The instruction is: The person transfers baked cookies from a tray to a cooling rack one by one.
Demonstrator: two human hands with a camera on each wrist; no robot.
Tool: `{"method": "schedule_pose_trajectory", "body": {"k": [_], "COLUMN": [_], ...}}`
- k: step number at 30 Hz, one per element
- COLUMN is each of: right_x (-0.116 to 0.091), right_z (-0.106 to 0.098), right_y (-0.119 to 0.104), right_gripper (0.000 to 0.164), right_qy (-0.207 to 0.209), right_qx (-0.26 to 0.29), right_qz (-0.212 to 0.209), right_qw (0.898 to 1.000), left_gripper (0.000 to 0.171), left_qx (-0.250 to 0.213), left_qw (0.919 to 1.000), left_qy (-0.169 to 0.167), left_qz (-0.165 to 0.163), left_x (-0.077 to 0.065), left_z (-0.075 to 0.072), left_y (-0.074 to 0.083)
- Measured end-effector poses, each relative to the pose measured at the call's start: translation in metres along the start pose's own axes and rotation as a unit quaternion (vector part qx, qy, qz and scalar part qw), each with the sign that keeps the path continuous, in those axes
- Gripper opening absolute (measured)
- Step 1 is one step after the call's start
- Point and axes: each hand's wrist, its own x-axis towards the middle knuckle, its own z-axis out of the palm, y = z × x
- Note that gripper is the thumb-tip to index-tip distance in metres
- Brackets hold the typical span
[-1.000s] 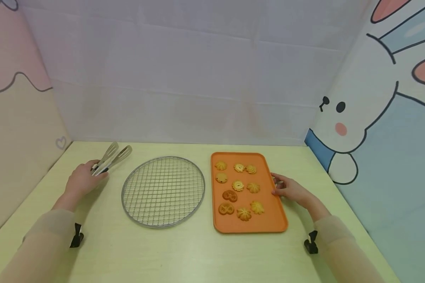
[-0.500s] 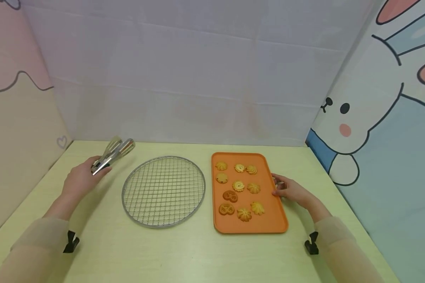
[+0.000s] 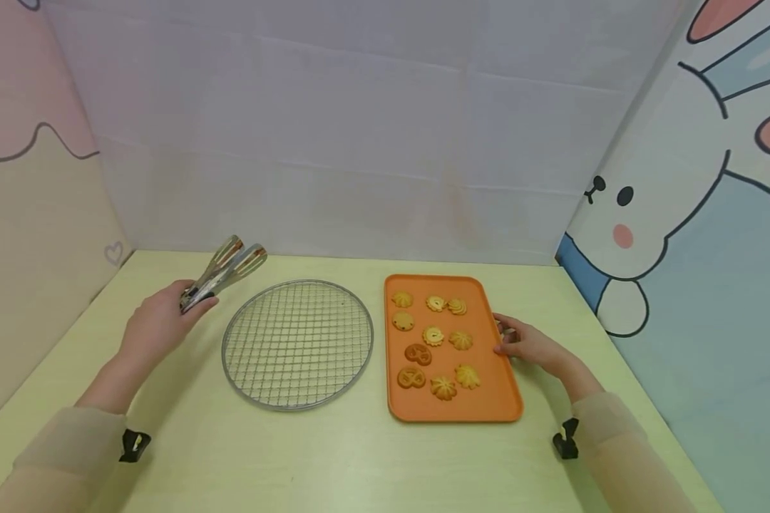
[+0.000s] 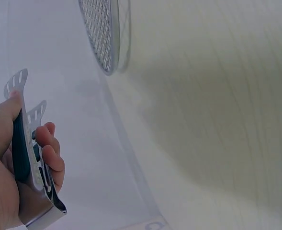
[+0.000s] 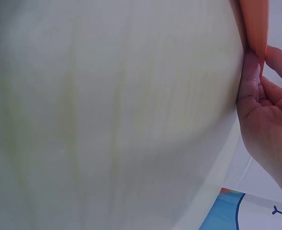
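Note:
My left hand (image 3: 160,320) grips a pair of metal tongs (image 3: 224,271) above the left of the table, the slotted ends pointing away and to the right. In the left wrist view the thumb lies along one arm of the tongs (image 4: 28,143) and the fingers curl round the other. My right hand (image 3: 531,347) is at the right edge of an orange tray (image 3: 488,406), thumb and fingers at its rim; the right wrist view has them at the edge of the tray (image 5: 254,24). On the tray lie several cookies (image 3: 460,340), some shaped like pretzels (image 3: 411,377).
A round wire cooling rack (image 3: 298,345) lies on the pale table (image 3: 295,456) between the left hand and the tray. A white wall covering (image 3: 346,128) stands behind the table, and a panel with a cartoon rabbit (image 3: 667,206) stands on the right.
My left hand has moved slightly right and away with the tongs, raising their slotted ends over the table's back edge. The right hand stays at the tray.

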Motion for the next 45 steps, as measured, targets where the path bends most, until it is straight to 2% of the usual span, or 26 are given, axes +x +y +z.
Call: {"method": "schedule_pose_trajectory", "body": {"k": [12,20,28,37,45], "right_x": [0.002,0.004,0.003,0.003,0.002], "right_z": [-0.002,-0.002,-0.002,-0.002,-0.002], "right_y": [-0.001,0.001,-0.002,-0.003,-0.005], "right_gripper": [0.075,0.075,0.074,0.075,0.074], "right_qy": [-0.015,-0.022,-0.018,-0.022,-0.025], "right_qx": [-0.017,-0.022,-0.024,-0.020,-0.021], "right_qz": [0.007,0.005,0.008,0.006,0.005], "right_qw": [1.000,1.000,1.000,1.000,0.999], "left_gripper": [0.059,0.063,0.058,0.052,0.051], "left_qx": [0.002,-0.001,-0.009,-0.008,-0.004], "left_qw": [0.9982,0.9962,0.9930,0.9877,0.9804], "left_qy": [0.016,-0.011,-0.024,-0.041,-0.050], "left_qz": [0.058,0.086,0.115,0.151,0.191], "left_x": [-0.011,-0.021,-0.027,-0.032,-0.032], "left_z": [-0.005,-0.005,-0.003,0.009,0.028], "left_y": [0.046,0.074,0.102,0.123,0.138]}}
